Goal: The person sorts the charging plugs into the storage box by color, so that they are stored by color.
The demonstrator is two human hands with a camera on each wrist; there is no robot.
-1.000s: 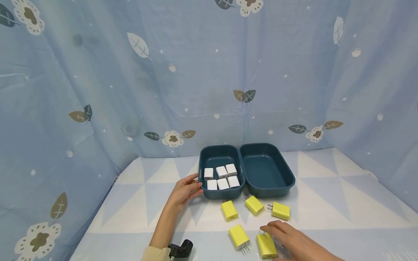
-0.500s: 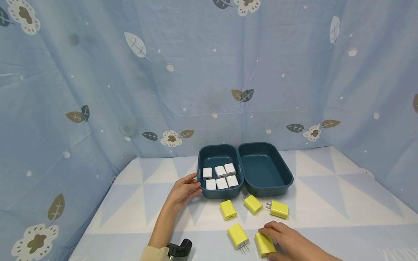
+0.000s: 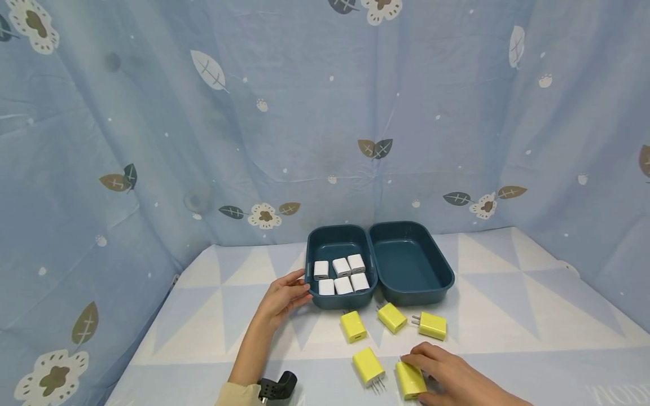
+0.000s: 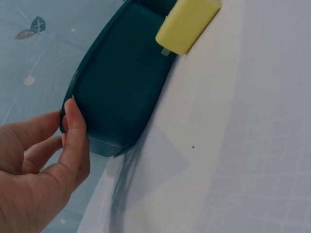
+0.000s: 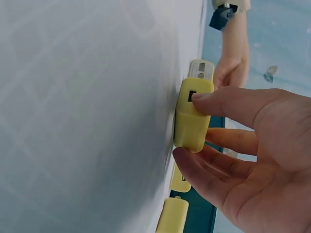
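Observation:
My left hand holds the left side of a dark teal tray; the left wrist view shows thumb and fingers on both sides of its rim. Several white charger plugs sit in two rows inside. With my right hand I pinch a yellow charger plug at the front of the table. In the right wrist view my thumb presses that charger's port end, and fingertips touch its other end. The plug lies close against the tabletop, its prongs mostly hidden by fingers.
A second teal tray stands against the first, on its right. Between trays and right hand lie more yellow chargers: one on the left, one in the middle, another on the right. A further yellow charger is beside the gripped one.
My right thumb and fingers have closed onto the yellow charger, which has turned slightly. The left hand stays at the tray. The whole head view has drifted a little.

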